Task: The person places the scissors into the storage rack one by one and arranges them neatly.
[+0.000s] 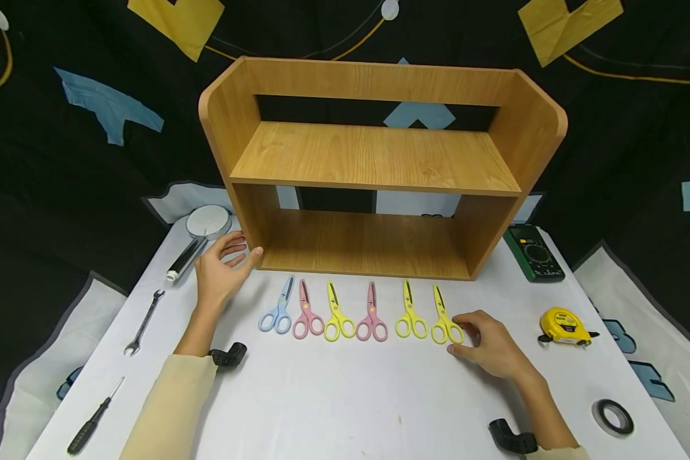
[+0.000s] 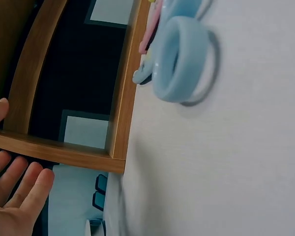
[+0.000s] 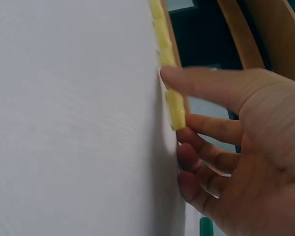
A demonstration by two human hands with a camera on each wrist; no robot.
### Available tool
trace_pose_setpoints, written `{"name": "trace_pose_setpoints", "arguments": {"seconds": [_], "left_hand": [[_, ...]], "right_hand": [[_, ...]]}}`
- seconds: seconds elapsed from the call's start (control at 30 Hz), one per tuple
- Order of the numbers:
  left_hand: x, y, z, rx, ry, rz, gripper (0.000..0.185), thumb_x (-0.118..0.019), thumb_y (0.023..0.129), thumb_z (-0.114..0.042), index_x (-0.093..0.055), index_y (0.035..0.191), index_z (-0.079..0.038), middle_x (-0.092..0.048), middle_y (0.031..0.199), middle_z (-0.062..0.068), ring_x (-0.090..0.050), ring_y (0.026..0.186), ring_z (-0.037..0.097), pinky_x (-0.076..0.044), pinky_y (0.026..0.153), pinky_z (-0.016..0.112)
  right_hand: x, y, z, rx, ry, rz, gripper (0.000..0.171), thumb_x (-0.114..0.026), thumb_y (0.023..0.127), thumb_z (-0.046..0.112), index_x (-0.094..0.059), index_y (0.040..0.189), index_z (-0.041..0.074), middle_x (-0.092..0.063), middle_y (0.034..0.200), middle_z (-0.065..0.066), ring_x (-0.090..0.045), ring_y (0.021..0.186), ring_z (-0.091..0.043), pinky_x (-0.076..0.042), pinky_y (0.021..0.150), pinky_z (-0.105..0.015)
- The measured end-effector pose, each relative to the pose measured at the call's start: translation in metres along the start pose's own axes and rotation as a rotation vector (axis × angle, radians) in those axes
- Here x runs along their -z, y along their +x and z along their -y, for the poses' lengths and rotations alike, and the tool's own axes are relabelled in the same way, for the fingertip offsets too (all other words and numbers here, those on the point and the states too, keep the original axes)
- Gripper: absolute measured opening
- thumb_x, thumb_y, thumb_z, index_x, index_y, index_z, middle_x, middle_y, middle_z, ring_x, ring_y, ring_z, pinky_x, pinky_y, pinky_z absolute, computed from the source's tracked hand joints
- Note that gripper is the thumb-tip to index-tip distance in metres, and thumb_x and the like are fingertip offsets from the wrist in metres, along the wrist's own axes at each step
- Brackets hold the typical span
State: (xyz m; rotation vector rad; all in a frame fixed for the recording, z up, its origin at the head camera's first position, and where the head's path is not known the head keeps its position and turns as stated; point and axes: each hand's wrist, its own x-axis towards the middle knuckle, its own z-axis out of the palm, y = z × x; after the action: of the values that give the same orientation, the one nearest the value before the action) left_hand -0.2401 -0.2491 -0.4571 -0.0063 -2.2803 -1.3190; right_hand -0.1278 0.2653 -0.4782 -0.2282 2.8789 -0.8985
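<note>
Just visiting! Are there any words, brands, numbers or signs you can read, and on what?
No text can be read for certain.
Multimeter: dial markings too small.
Yellow tape measure: label too small and blurred.
Scissors: dark marks on the blades, too small to read.
Dark-outlined blue shapes at far right: can't tell whether they are letters.

Scissors [image 1: 372, 312] in a row before the shelf [image 1: 374, 156], wrench [image 1: 144, 324] left, tape measure [image 1: 565, 326] right

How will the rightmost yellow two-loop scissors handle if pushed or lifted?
The rightmost yellow two-loop scissors will likely slide, not roll, lying flat on the smooth-looking white tabletop. Probably light, given slim blades and thin loops.
</note>
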Motion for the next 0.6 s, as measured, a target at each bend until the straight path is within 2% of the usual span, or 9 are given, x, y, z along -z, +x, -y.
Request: {"name": "trace_pose_setpoints", "arguments": {"seconds": [0.17, 0.23, 0.3, 0.43, 0.53, 0.6], "left_hand": [[-0.004, 0.006, 0.005, 0.01, -0.039, -0.036, 0.044, -0.083, 0.089, -0.027, -0.07, 0.127, -0.009, -0.076, 0.115, 0.012, -0.073, 0.105, 0.025, -0.061, 0.083, 0.02], [-0.005, 0.007, 0.007, 0.011, -0.04, -0.053, 0.038, -0.081, 0.09, -0.022, -0.071, 0.125, -0.009, -0.076, 0.113, 0.011, -0.074, 0.101, 0.022, -0.058, 0.078, 0.011], [-0.007, 0.008, 0.008, 0.01, -0.028, -0.07, 0.033, -0.08, 0.091, -0.017, -0.072, 0.121, -0.009, -0.077, 0.11, 0.01, -0.074, 0.097, 0.015, -0.055, 0.077, 0.008], [-0.008, 0.008, 0.01, 0.029, -0.021, -0.092, 0.026, -0.08, 0.091, -0.014, -0.074, 0.116, -0.008, -0.078, 0.105, 0.01, -0.071, 0.089, 0.001, -0.052, 0.08, 0.012], [-0.009, 0.008, 0.01, 0.039, -0.028, -0.101, 0.026, -0.081, 0.09, -0.014, -0.074, 0.115, -0.008, -0.078, 0.104, 0.011, -0.07, 0.087, -0.001, -0.048, 0.097, 0.019], [-0.011, 0.009, 0.011, 0.037, -0.032, -0.109, 0.026, -0.081, 0.09, -0.015, -0.075, 0.114, -0.008, -0.078, 0.104, 0.012, -0.071, 0.087, 0.0, -0.044, 0.105, 0.025]], "right_hand": [[-0.003, 0.002, 0.002, -0.029, 0.007, -0.003, 0.046, -0.085, 0.085, 0.023, -0.069, 0.124, 0.004, -0.063, 0.101, -0.004, -0.054, 0.091, -0.019, -0.049, 0.077, -0.033], [-0.001, 0.002, 0.003, -0.048, 0.034, 0.0, 0.041, -0.083, 0.086, 0.02, -0.069, 0.122, 0.004, -0.062, 0.096, -0.003, -0.054, 0.088, -0.019, -0.048, 0.075, -0.03], [0.002, 0.001, 0.003, -0.068, 0.079, 0.011, 0.039, -0.081, 0.088, 0.019, -0.069, 0.122, 0.004, -0.064, 0.093, -0.002, -0.057, 0.086, -0.018, -0.049, 0.071, -0.027], [0.011, 0.0, 0.004, -0.13, 0.227, 0.041, 0.04, -0.077, 0.092, 0.016, -0.066, 0.128, 0.002, -0.071, 0.092, -0.004, -0.063, 0.081, -0.017, -0.052, 0.064, -0.025], [0.018, -0.002, 0.01, -0.19, 0.325, 0.049, 0.047, -0.078, 0.092, 0.017, -0.063, 0.133, 0.002, -0.072, 0.096, -0.005, -0.065, 0.082, -0.018, -0.054, 0.065, -0.025], [0.025, -0.005, 0.017, -0.195, 0.382, 0.043, 0.05, -0.079, 0.091, 0.017, -0.062, 0.136, 0.001, -0.073, 0.099, -0.007, -0.067, 0.084, -0.018, -0.056, 0.068, -0.025]]}}
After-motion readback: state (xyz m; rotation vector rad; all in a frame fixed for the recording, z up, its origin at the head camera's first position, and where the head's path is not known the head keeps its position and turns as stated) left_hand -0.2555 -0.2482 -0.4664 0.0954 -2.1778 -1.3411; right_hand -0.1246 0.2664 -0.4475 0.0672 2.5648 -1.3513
